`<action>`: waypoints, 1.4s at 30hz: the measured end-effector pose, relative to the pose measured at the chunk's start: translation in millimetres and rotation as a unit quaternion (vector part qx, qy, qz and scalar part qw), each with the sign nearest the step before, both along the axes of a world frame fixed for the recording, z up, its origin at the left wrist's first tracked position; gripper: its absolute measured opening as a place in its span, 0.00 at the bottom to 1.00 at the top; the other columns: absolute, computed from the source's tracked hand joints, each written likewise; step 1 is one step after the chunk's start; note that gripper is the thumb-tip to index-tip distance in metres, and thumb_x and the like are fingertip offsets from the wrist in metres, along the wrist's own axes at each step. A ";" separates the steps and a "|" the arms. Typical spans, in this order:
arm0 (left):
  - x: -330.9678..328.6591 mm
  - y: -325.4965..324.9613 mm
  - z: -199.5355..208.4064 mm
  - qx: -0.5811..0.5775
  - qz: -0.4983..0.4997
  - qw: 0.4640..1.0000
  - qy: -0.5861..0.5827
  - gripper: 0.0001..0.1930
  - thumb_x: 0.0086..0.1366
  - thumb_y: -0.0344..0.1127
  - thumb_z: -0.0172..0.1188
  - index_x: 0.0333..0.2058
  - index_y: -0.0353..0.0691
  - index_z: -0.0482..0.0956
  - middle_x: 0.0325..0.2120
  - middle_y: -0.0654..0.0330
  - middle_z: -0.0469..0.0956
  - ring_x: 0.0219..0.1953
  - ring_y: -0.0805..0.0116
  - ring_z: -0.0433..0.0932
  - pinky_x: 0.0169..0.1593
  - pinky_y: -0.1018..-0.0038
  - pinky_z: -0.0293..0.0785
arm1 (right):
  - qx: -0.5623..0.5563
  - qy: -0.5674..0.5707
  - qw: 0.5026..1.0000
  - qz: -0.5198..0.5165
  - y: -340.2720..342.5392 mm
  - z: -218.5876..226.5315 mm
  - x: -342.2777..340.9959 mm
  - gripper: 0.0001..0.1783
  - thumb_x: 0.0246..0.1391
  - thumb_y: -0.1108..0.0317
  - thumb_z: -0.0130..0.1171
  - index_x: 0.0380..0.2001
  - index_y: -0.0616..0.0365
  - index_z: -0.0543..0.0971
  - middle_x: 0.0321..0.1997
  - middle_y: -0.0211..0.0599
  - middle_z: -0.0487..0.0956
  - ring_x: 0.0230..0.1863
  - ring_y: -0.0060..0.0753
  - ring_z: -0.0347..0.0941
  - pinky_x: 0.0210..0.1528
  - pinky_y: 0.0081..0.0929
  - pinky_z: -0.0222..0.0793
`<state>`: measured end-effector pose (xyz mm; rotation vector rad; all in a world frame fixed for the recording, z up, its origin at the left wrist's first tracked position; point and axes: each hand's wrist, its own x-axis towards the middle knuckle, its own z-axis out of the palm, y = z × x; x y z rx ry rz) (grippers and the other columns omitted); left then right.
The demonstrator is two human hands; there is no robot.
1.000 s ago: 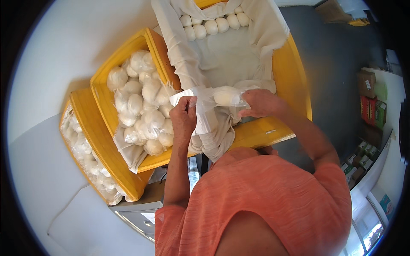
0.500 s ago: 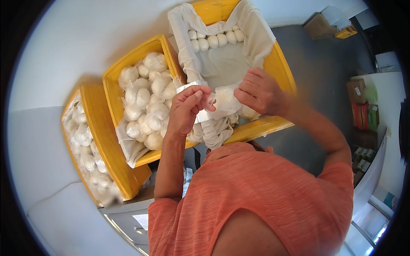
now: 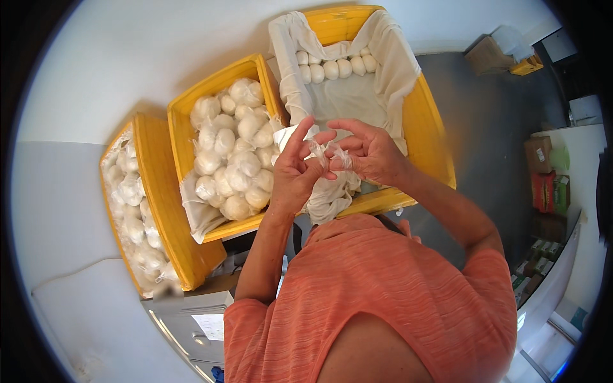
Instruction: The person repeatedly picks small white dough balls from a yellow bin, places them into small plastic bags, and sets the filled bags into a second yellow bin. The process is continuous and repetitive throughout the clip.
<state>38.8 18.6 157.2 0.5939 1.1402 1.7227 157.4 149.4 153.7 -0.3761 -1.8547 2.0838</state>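
Over the near left part of the right-hand yellow crate (image 3: 435,140), my left hand (image 3: 295,175) and my right hand (image 3: 382,156) face each other. Both pinch the twisted ends of a clear plastic bag (image 3: 318,152); what hangs under it is hidden by my hands. White cloth (image 3: 389,45) lines this crate, and rows of round white buns (image 3: 331,70) lie at its far end. To the left, a second yellow crate (image 3: 186,83) is heaped with bagged white buns (image 3: 239,143). A white stack (image 3: 286,135), perhaps of bags, sits beside my left hand.
A third yellow crate (image 3: 167,198) of bagged buns stands at far left against the wall. Below it is a grey metal cabinet (image 3: 182,322). Cardboard boxes (image 3: 488,56) rest on the floor at far right; more boxes (image 3: 543,172) line the right side.
My right hand has come down from its raised fist toward my left hand. The bag's ends are now stretched between both hands. The view has shifted slightly.
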 end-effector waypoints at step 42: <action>-16.6 -37.5 -188.4 -0.231 0.051 0.879 0.414 0.15 0.52 0.29 0.61 0.40 0.39 0.75 0.47 0.52 0.70 0.41 0.62 0.75 0.35 0.74 0.75 | -0.452 -0.147 0.869 -0.135 8.7 -197.5 -27.0 0.11 0.49 0.68 0.59 0.33 0.65 0.75 0.30 0.33 0.78 0.27 0.27 0.74 0.32 0.25 0.72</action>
